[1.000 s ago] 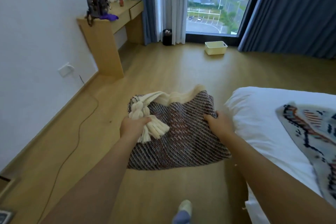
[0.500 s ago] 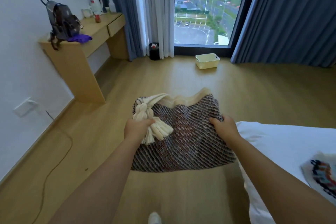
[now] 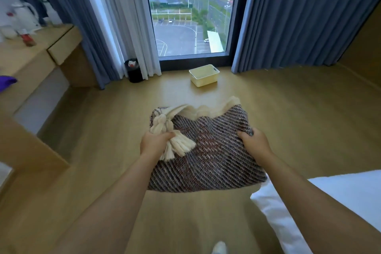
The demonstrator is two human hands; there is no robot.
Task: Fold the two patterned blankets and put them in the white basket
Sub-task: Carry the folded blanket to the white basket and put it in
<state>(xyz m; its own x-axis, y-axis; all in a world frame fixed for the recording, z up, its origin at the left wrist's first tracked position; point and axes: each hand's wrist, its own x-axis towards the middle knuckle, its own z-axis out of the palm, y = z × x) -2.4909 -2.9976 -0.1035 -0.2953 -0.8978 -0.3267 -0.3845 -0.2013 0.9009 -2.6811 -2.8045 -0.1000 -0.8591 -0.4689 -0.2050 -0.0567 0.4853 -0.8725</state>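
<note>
A folded dark woven blanket (image 3: 210, 154) with cream tassels hangs in the air in front of me, above the wooden floor. My left hand (image 3: 154, 143) grips its left edge together with a bunch of tassels. My right hand (image 3: 254, 143) grips its right edge. The white basket (image 3: 204, 75) stands open on the floor straight ahead, below the window, well beyond the blanket. The second patterned blanket is out of view.
A white bed corner (image 3: 321, 204) juts in at the lower right. A wooden desk (image 3: 35, 64) with a kettle and cups runs along the left wall. A small black bin (image 3: 134, 70) stands by the curtains (image 3: 288, 16). My foot (image 3: 219, 247) shows at the bottom.
I have walked toward the window with the blanket held in both hands. The basket looks nearer and more central. The bed with the second blanket has slid out to the right.
</note>
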